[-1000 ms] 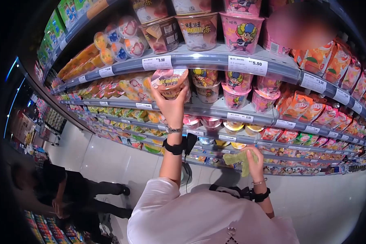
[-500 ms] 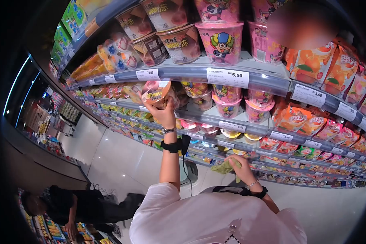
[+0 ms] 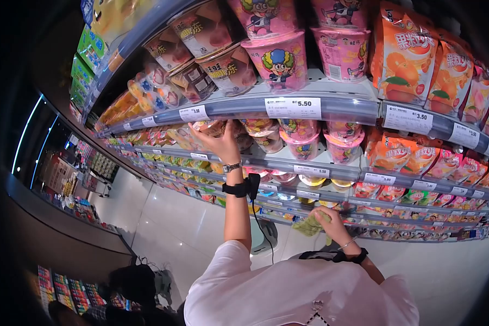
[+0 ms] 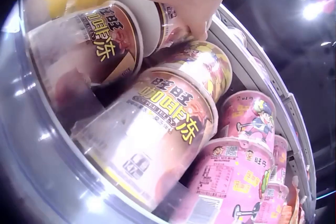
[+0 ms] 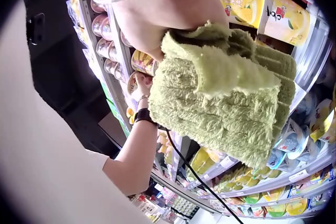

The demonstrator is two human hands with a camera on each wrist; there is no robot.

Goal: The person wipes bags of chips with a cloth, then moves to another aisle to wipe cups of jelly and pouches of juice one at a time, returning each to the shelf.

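My left hand (image 3: 223, 144) grips a coffee jelly cup (image 3: 209, 128) on the second shelf, just under the upper shelf's front edge, which partly covers the cup. In the left wrist view, the fingers lie over that cup (image 4: 172, 24), behind two other coffee jelly cups (image 4: 152, 134) standing at the front. Pink cups (image 3: 299, 144) with a cartoon figure stand to the right of this hand. Lower down, in front of the shelves, my right hand (image 3: 331, 225) holds a folded green fluffy cloth (image 3: 309, 224). The right wrist view shows the cloth (image 5: 215, 103) hanging from the fingers.
Coffee jelly cups and pink cups are stacked on the upper shelf (image 3: 331, 108), above my left hand. Orange jelly bags (image 3: 405, 60) stand at the right. A black cable (image 3: 266, 236) hangs from the left wrist strap. Another person (image 3: 133, 285) is at lower left.
The held cup has gone from in front of the shelf edge back in under the upper shelf, its lid now mostly covered. My right hand keeps the cloth. The view has shifted.
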